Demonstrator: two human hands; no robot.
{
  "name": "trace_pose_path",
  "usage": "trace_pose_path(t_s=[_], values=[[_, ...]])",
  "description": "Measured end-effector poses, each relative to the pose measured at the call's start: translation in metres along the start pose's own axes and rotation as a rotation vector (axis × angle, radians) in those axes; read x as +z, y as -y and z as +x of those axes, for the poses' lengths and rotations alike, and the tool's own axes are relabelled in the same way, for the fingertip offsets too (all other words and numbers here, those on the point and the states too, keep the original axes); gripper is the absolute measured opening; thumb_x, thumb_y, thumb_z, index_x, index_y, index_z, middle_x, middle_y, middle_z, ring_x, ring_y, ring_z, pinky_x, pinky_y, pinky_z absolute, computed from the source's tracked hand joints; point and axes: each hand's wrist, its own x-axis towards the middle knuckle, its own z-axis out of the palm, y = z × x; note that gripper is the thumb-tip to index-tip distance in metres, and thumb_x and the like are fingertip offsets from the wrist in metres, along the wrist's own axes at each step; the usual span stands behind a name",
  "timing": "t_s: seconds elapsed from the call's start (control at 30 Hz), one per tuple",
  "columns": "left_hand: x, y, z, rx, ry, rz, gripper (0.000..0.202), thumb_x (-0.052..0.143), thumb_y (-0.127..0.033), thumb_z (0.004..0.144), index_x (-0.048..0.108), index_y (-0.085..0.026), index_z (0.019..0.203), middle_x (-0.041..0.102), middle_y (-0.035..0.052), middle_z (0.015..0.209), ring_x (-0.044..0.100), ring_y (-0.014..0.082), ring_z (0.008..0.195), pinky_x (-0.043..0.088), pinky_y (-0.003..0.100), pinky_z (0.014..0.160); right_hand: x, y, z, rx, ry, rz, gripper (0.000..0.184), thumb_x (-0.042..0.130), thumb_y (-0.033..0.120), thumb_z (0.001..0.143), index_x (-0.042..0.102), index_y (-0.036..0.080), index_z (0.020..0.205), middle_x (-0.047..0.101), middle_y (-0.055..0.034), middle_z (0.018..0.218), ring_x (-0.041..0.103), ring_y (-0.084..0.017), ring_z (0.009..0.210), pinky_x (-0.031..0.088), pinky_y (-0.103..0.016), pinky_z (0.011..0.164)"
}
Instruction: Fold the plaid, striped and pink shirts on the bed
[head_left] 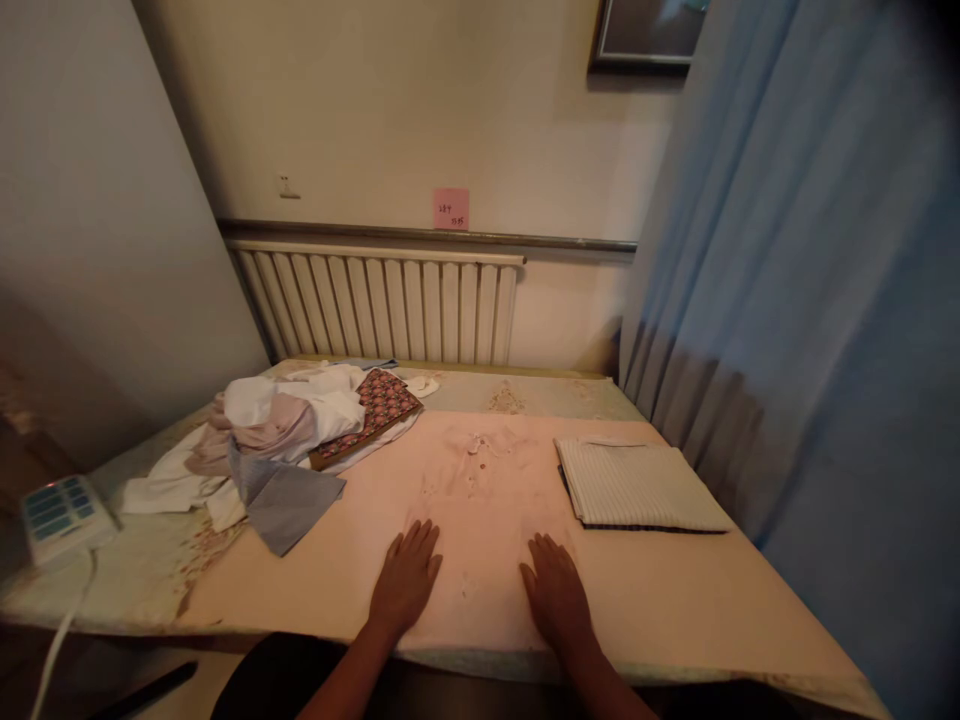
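Observation:
My left hand (407, 577) lies flat, palm down, on the pink cloth (480, 600) that covers much of the table. Level with it, my right hand (555, 590) rests the same way, its fingers stretched forward. Neither hand holds anything. Ahead of and to the right of my right hand is a folded striped cream cloth (637, 485) with a dark edge showing beneath it. Left of my left hand, a grey-blue piece of cloth (289, 500) hangs out of a heap of white and beige garments (277, 415). A patterned red cloth (379, 405) lies against that heap.
A white power strip (67, 515) with a cord sits at the table's left edge. A radiator (390, 305) stands behind the table, below a pink note (451, 208) on the wall. Blue curtains (757, 300) hang along the right side, and a pale panel (112, 230) rises on the left.

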Motion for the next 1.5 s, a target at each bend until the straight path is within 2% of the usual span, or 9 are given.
trace_pose_path(t_s=[0.43, 0.97, 1.5], values=[[0.0006, 0.0004, -0.0001, -0.005, -0.005, -0.017, 0.048, 0.032, -0.040, 0.096, 0.044, -0.025, 0.140, 0.047, 0.0041, 0.146, 0.037, 0.0225, 0.138, 0.031, 0.046, 0.111, 0.0015, -0.0005, 0.0004, 0.003, -0.018, 0.011, 0.037, 0.044, 0.034, 0.095, 0.060, 0.013, 0.121, 0.062, -0.0140, 0.127, 0.052, -0.027, 0.125, 0.038, -0.045, 0.107], [0.0000, -0.0004, -0.0005, 0.003, -0.014, -0.010, 0.048, 0.032, -0.040, 0.097, 0.044, -0.025, 0.140, 0.047, 0.0038, 0.146, 0.037, 0.0214, 0.138, 0.030, 0.044, 0.112, -0.0030, 0.0002, 0.0021, 0.003, 0.028, -0.018, 0.037, 0.044, 0.032, 0.095, 0.060, 0.012, 0.122, 0.061, -0.0138, 0.128, 0.051, -0.027, 0.125, 0.039, -0.045, 0.107], [0.0009, 0.0010, -0.0006, 0.002, -0.016, -0.031, 0.048, 0.031, -0.041, 0.097, 0.045, -0.026, 0.140, 0.048, 0.0049, 0.145, 0.038, 0.0224, 0.137, 0.032, 0.045, 0.111, -0.0012, 0.0008, 0.0005, 0.009, -0.019, 0.025, 0.037, 0.044, 0.033, 0.095, 0.060, 0.014, 0.123, 0.062, -0.0139, 0.128, 0.052, -0.027, 0.125, 0.039, -0.046, 0.107]])
